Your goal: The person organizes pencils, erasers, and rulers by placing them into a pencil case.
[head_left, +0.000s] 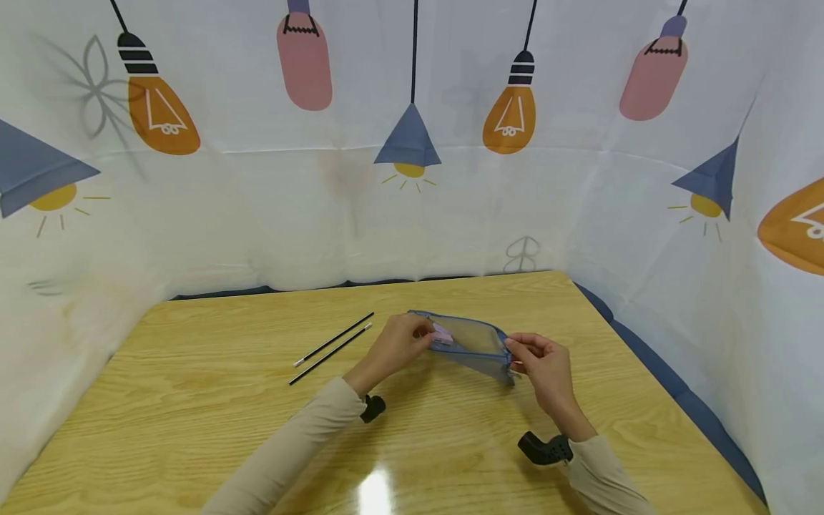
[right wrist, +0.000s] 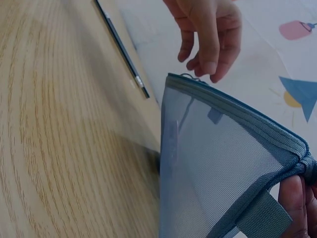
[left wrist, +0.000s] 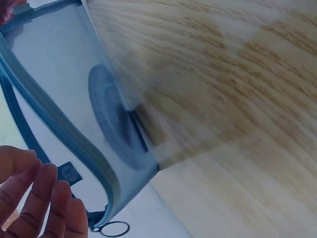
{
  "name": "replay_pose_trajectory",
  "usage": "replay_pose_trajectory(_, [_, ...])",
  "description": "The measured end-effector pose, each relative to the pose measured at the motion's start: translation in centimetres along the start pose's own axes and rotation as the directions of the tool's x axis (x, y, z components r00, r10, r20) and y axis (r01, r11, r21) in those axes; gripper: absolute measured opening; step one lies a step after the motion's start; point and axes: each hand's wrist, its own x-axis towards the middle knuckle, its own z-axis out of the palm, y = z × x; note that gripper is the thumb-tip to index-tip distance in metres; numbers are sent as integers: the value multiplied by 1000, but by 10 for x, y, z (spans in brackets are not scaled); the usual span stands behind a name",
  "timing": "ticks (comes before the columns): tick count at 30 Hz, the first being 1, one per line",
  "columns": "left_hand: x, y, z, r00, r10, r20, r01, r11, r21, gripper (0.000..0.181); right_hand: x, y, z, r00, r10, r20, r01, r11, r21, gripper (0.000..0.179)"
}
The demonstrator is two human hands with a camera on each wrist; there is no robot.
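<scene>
A blue mesh zipper pouch is held up over the table with its zipped edge spread apart. My right hand pinches its right corner; in the right wrist view those fingers grip beside a fabric tab. My left hand is at the pouch's other end, fingers bent loosely and nothing seen between them. In the right wrist view the left hand hangs just above the zipper end. A small lilac block shows at the pouch opening, near the left fingertips. A ring-shaped pull dangles from the zipper.
Two thin black sticks with white ends lie side by side on the wooden table, left of the pouch. A white curtain printed with lamps and bulbs surrounds the table's back and sides.
</scene>
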Motion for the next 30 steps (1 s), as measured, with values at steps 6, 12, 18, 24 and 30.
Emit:
replay_pose_trajectory(6, [-5, 5, -6, 1000, 12, -16, -12, 1000, 8, 9, 1, 0, -1, 1000, -7, 5, 7, 1000, 5, 28])
replay_pose_trajectory(12, [-12, 7, -12, 1000, 9, 4, -9, 1000, 10, 6, 2, 1, -1, 1000, -6, 2, 6, 1000, -6, 27])
replay_pose_trajectory(18, [-18, 7, -16, 1000, -2, 14, 2, 1000, 13, 5, 2, 1, -1, 1000, -3, -12, 3, 1000, -12, 26])
replay_pose_trajectory(24, [-28, 4, -23, 998, -44, 38, 43, 999, 22, 7, 1, 0, -2, 1000, 2, -13, -2, 1000, -24, 28])
replay_pose_trajectory(30, [-34, 2, -31, 998, -59, 33, 58, 997, 43, 3, 1, -3, -4, 1000, -2, -19, 2, 1000, -17, 30])
